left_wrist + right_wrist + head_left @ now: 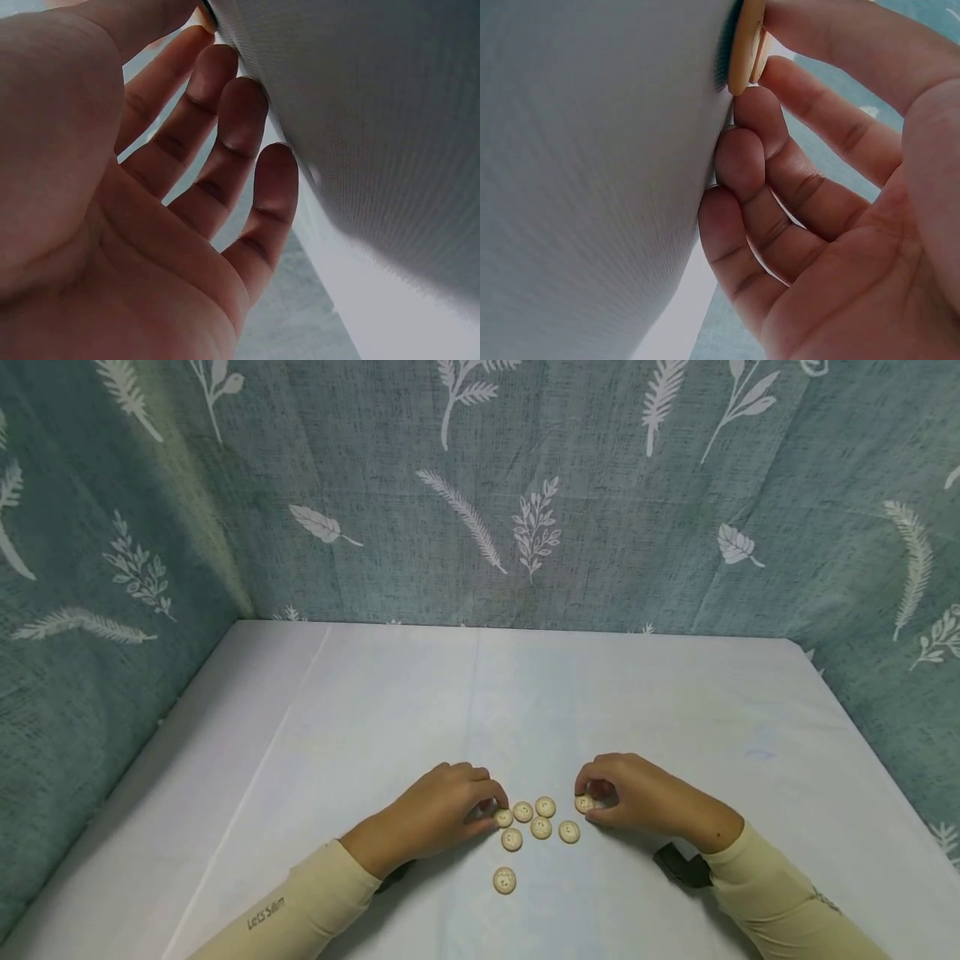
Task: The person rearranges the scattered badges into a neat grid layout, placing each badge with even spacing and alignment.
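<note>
Several round wooden buttons lie on a white-covered table. My left hand pinches the leftmost button of the group between thumb and fingertips, down at the cloth. Across the group, my right hand pinches another button at its edges; the right wrist view shows a button on edge by the thumb, with a second disc-like edge behind it. Between the hands lie a button, two more near it, a button toward the right hand, and a button lower left.
One button sits apart, nearer the person. Behind the table hangs a green leaf-patterned curtain, which also runs along both sides. A dark device is strapped under the right wrist.
</note>
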Demonstrator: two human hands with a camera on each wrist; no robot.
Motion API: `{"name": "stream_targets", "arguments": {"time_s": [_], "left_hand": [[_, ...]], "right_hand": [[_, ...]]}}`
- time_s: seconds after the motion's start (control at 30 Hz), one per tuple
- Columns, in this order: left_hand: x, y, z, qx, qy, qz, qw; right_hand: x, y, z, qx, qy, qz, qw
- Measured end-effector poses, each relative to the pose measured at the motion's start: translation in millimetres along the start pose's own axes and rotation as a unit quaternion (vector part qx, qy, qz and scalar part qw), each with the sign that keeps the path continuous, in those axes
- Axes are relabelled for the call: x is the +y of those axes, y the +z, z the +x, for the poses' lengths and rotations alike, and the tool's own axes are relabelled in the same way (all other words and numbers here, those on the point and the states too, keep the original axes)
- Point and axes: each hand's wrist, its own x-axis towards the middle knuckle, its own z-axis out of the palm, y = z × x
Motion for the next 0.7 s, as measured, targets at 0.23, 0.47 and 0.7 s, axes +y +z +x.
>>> {"name": "stream_targets", "arguments": {"time_s": [0.23,0.47,0.7], "left_hand": [[0.4,2.3,0.0,-0.001,-0.002,0.001,1.0],[-1.1,3.3,0.2,0.0,0.008,-0.004,1.0],[-0.4,1.3,-0.4,-0.01,-0.007,-0.007,0.9999]], "right_hand": [[0.6,1.4,-0.5,0.001,0.003,-0.01,1.0],[-0.2,0.8,-0.7,-0.002,0.007,-0.004,1.0],[-0.2,0.9,0.7,-0.003,0.008,0.004,1.0]]}}
